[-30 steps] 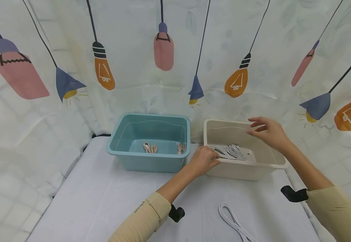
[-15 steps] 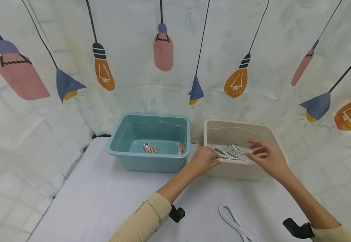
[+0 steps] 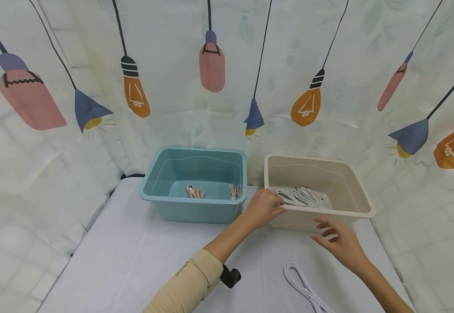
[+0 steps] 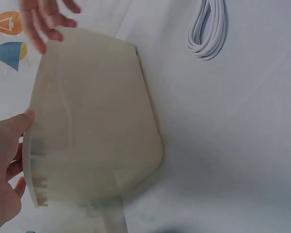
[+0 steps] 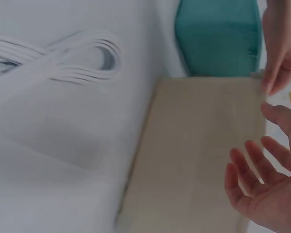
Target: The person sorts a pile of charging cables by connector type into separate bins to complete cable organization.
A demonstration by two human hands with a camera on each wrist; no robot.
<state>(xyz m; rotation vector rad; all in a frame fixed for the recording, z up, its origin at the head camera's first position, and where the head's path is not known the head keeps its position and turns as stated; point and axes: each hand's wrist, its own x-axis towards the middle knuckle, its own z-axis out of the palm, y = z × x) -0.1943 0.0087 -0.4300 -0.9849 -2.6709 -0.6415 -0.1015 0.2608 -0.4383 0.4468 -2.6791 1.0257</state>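
Observation:
My left hand [image 3: 264, 207] grips the front-left rim of the beige plastic bin [image 3: 295, 221], thumb outside and fingers over the edge in the left wrist view. Several coiled white cables [image 3: 301, 198] lie inside that bin. Low before its front wall, my right hand [image 3: 338, 243] hovers with loosely bent, spread fingers and holds nothing. A looped bundle of white cable [image 3: 309, 295] rests on the white-covered table nearer to me; in the right wrist view this cable bundle [image 5: 89, 73] appears blurred at the upper left.
To the left stands a teal bin [image 3: 195, 211] with small bundled pinkish cables [image 3: 199, 193] inside. A curtain printed with lamps [image 3: 213, 69] hangs right behind both bins. The white tabletop [image 3: 141, 261] stretches in front of them.
My right hand has come down from above the beige bin, over its front rim, to a spot in front of it. The left hand stays on the rim.

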